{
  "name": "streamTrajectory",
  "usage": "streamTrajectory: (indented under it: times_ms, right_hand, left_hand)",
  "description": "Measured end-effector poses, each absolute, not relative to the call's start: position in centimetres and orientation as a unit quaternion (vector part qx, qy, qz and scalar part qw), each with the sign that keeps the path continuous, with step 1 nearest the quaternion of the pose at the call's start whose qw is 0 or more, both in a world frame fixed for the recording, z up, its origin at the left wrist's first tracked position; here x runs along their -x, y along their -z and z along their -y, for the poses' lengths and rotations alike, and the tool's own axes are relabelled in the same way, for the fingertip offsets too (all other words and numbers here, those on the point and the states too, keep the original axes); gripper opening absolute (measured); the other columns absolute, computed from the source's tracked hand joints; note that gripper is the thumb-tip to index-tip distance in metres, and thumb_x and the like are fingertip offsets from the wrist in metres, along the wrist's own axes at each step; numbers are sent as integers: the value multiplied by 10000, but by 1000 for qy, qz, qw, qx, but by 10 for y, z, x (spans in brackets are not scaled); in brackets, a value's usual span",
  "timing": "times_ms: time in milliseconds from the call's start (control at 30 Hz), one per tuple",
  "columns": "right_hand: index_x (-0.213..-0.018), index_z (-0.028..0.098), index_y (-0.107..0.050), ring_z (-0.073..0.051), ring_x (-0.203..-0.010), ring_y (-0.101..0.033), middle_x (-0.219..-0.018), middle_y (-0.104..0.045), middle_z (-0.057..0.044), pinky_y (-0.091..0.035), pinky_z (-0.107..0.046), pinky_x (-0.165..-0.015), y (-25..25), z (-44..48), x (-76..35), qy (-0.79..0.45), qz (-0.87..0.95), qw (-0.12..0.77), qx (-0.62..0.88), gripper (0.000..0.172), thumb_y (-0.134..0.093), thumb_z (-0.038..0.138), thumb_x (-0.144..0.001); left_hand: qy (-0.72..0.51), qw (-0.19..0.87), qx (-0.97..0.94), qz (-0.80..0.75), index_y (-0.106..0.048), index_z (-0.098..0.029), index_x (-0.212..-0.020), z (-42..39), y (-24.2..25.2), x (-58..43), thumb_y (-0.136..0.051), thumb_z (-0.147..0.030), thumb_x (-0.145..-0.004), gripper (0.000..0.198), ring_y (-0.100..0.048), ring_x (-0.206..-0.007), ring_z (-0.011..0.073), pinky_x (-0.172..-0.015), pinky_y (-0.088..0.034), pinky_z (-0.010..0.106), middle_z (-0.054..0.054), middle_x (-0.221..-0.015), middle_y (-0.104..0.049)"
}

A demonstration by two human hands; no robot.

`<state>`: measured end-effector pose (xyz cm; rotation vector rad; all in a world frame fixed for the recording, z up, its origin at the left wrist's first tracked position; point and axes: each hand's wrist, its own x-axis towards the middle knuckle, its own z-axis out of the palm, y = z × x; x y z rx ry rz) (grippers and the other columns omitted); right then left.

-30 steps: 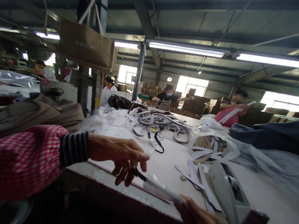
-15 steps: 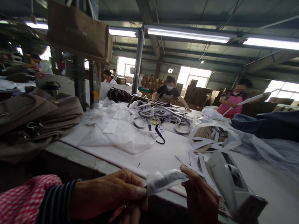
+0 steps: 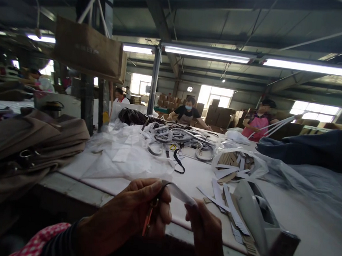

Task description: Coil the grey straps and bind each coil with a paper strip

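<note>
My left hand (image 3: 132, 207) pinches the end of a dark strap (image 3: 166, 183) between thumb and fingers. A small metal fitting and a narrow orange-red piece (image 3: 147, 220) hang at those fingers; their exact kind is unclear. From the strap a whitish, see-through wrapping (image 3: 180, 194) stretches across to my right hand (image 3: 206, 229), whose closed fingertips grip its other end. Both hands are above the table's front edge. Right of my right hand stands a grey tape dispenser (image 3: 253, 213), with white paper strips (image 3: 235, 210) lying beside it.
Grey cord loops (image 3: 176, 135) and thin plastic sheets (image 3: 121, 151) cover the table's middle and left. A plastic bag of strips (image 3: 236, 162) lies behind the dispenser. Brown fabric bags (image 3: 30, 144) are piled at left. Co-workers (image 3: 186, 113) stand across the table.
Both hands have risen and drawn a little closer together, with the right moving left. The wrapping, flat and wide before, now looks narrower and bowed. My view has tilted up slightly.
</note>
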<state>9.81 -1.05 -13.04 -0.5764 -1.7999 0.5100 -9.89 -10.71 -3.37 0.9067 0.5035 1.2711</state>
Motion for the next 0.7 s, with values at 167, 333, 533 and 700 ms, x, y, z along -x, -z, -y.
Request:
streamTrajectory:
  times_ms: [167,333,533,700]
  right_hand:
    - [-896,189,-673,-135,-517,-507,-607,-558,23,-445,-248,-502,166,34,-55,-483,588,561,326,377,-712,563,-875]
    - [-795,176,-669,-93,-464,-363,-547,-436,49,-334,-220,-430,163,46,-27,-584,569,510,274,469,-660,636,-885]
    - [-834,203,-753,-189,-689,-545,-707,-586,-48,-457,-253,-531,160,47,-38,-530,628,507,258,387,-720,588,-844]
    - [-893,246,-824,-281,-967,-616,-921,-683,-97,-530,-338,-804,181,47,-65,-503,666,488,256,289,-835,495,-748]
  left_hand:
    - [-669,579,-407,-225,-759,-116,-1072,81,31,89,-713,-243,-948,184,-765,-854,184,-804,-611,263,111,-983,-795]
    - [-726,392,-438,-356,-743,-151,-1139,55,54,71,-700,-310,-948,253,-773,-849,218,-764,-610,285,113,-1041,-796]
    - [-582,106,-727,-349,-655,-150,-1313,53,91,78,-520,-292,-1041,335,-750,-895,247,-757,-601,320,171,-1134,-753]
    - [-283,-100,-912,-278,-579,-96,-1286,68,103,99,-490,-205,-1046,278,-693,-721,212,-616,-484,303,91,-861,-733]
